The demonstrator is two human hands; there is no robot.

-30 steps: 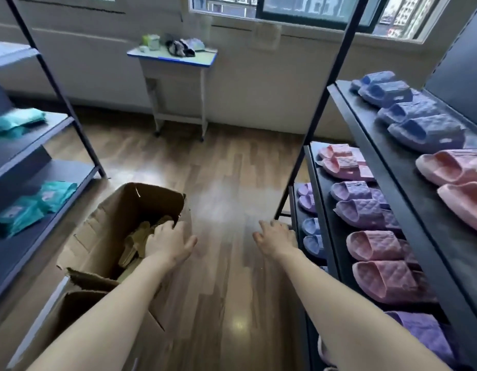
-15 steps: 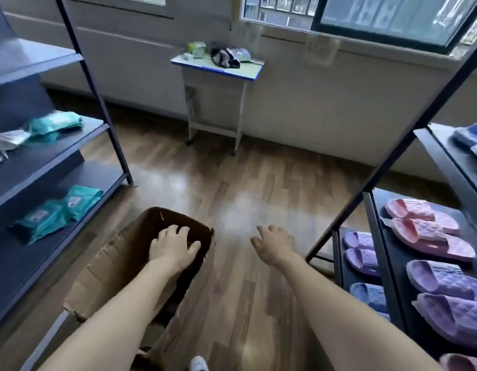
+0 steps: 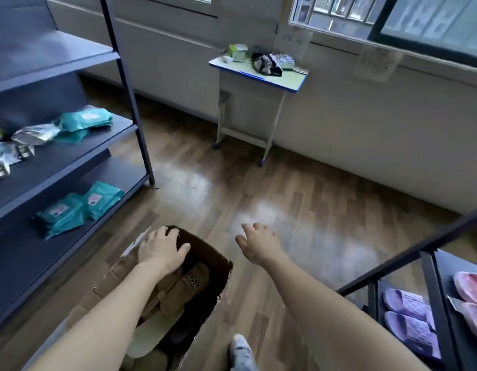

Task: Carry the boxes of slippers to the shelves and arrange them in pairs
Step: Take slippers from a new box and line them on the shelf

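Cardboard box (image 3: pixel 221 277) sits at lower centre, brown slippers (image 3: pixel 195 283) unshelved inside; your left hand (image 3: pixel 162 250) grips its far rim, your right hand (image 3: pixel 258 243) hangs spread, empty. Purple and pink pairs (image 3: pixel 408 314) already line the lower-right shelf (image 3: pixel 446 266).

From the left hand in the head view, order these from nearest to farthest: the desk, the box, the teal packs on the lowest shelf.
1. Box, right under the left hand, which grips its rim.
2. Teal packs, to the left, on the lowest shelf.
3. Desk, far ahead.
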